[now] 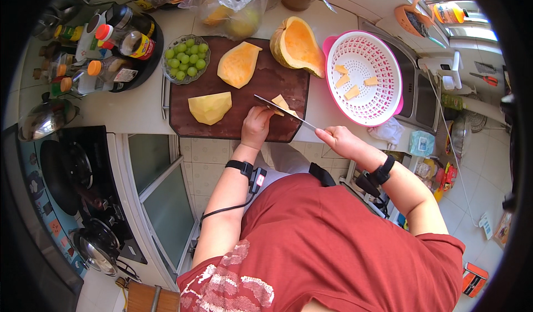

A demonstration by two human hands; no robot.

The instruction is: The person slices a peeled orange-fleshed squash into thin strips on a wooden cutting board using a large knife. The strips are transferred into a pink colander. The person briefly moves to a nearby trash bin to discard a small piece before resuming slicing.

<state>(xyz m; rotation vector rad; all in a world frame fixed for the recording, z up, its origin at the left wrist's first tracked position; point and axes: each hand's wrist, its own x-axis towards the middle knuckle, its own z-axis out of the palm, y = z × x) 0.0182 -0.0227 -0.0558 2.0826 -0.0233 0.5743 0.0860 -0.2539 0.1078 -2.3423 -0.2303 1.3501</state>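
My right hand [341, 141] grips a knife [294, 117], its blade slanting up and left over the dark brown cutting board [194, 45]. Close to the blade's tip, my left hand [256, 126] has its fingers bunched on a small pumpkin piece [275, 111], partly hidden by hand and blade. Just beyond the blade lie cut pumpkin pieces [281, 101]. A peeled pumpkin chunk [210, 108] rests to the left, and a larger pumpkin slab [239, 65] lies behind it. At the board's far right corner sits a hollowed pumpkin half [297, 48] with its rind on.
A white and pink colander [383, 103] holds several pumpkin pieces, right of the board beside the sink [413, 90]. Green grapes fill a glass bowl [186, 79] at the left. Bottles [133, 42] crowd the far left; a plastic bag [236, 6] stands behind the board.
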